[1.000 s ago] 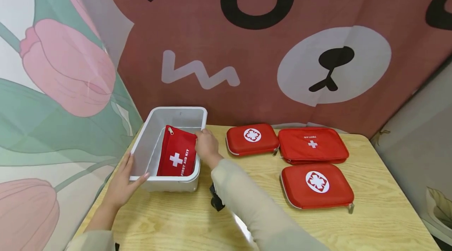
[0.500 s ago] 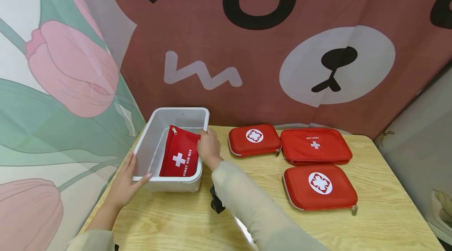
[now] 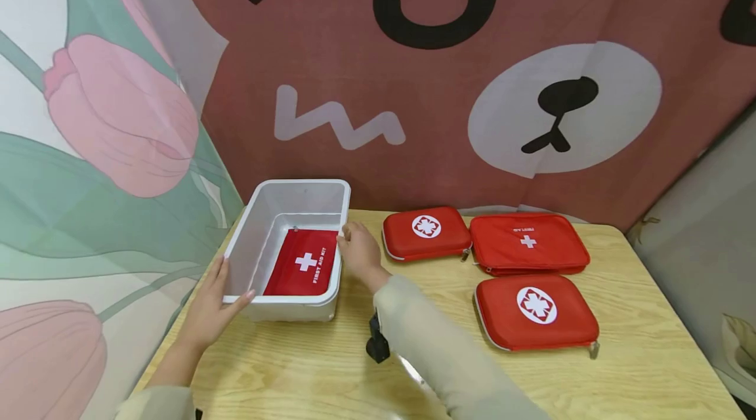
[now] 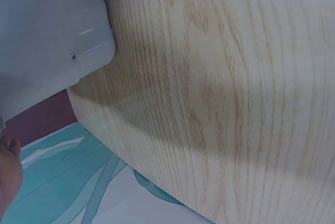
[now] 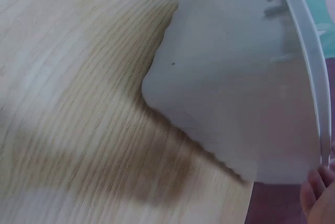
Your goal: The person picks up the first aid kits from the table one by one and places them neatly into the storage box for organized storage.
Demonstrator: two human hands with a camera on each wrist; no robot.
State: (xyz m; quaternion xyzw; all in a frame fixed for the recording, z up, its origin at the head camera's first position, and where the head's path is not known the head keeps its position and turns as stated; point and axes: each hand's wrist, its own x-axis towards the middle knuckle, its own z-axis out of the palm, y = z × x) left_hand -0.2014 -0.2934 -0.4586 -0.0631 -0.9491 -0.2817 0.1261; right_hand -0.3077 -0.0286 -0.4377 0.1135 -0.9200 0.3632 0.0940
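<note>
A red first aid pouch point(image 3: 303, 272) with a white cross and lettering lies inside a whitish plastic bin point(image 3: 294, 300) at the left of the table. My left hand point(image 3: 205, 312) rests on the bin's near left corner, its thumb over the front rim and its fingers along the left side. At the right rim, my right hand point(image 3: 361, 254) holds the edge with bent fingers, apart from the pouch. The right wrist view shows those fingers point(image 5: 315, 183) against the bin's rim point(image 5: 312, 67). In the left wrist view only part of the left hand point(image 4: 9, 169) shows.
Right of the bin lie a small red hard case point(image 3: 407, 246), a flat red first aid bag point(image 3: 508, 256) and a nearer red hard case point(image 3: 502, 315) on the wooden table point(image 3: 295, 367). A bear-print curtain point(image 3: 431, 164) hangs behind the table.
The pouch's far edge has dropped, and it now lies lower in the bin. My right hand has let go of it and shifted slightly right and down. The left hand keeps its place.
</note>
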